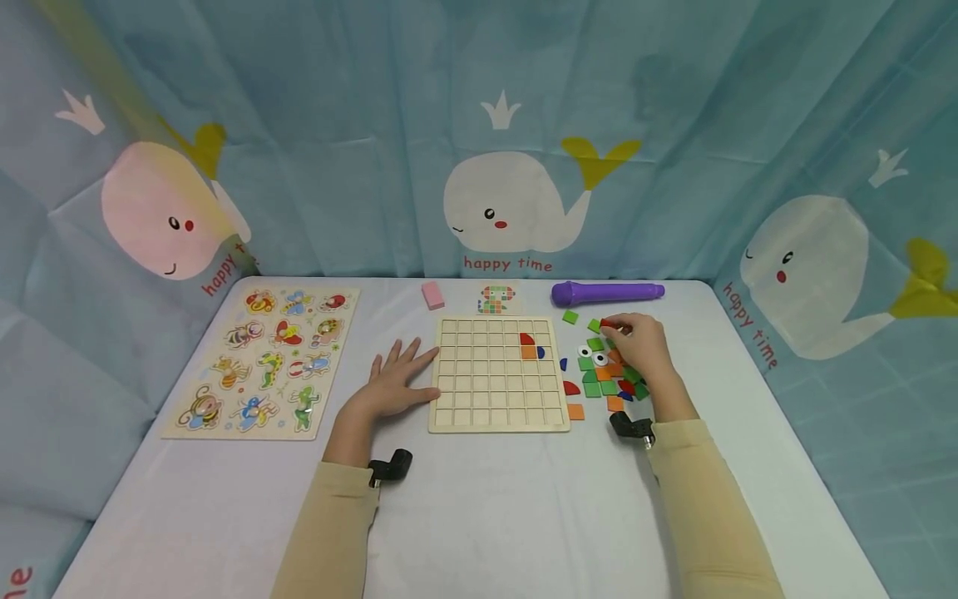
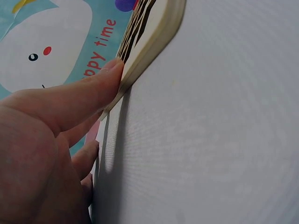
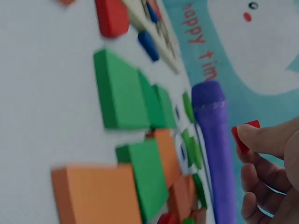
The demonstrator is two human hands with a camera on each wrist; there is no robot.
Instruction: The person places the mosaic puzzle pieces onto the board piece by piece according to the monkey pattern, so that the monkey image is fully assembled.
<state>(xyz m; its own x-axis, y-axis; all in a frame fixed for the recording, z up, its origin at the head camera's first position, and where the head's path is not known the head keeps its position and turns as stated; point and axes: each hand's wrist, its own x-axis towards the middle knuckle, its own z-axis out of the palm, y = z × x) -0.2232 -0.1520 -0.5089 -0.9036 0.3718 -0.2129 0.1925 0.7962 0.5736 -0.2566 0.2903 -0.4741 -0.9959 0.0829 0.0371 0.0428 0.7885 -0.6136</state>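
The right hand [image 1: 638, 343] pinches a small red block [image 3: 239, 143] near the flat, bright-coloured loose blocks [image 1: 592, 388]. The left hand [image 1: 392, 387], fingers spread wide, holds nothing; its thumb touches the pale wooden grid board [image 1: 496, 383] on the white table [image 1: 494, 516]. A weak pinch could drop the red block; a thumb push could slide the board.

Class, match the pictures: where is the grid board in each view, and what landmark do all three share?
Head: board in the centre.
Left wrist: board at top middle, cropped.
Right wrist: board at top middle, cropped.
Shared landmark: red "happy time" lettering, incomplete in both wrist views.
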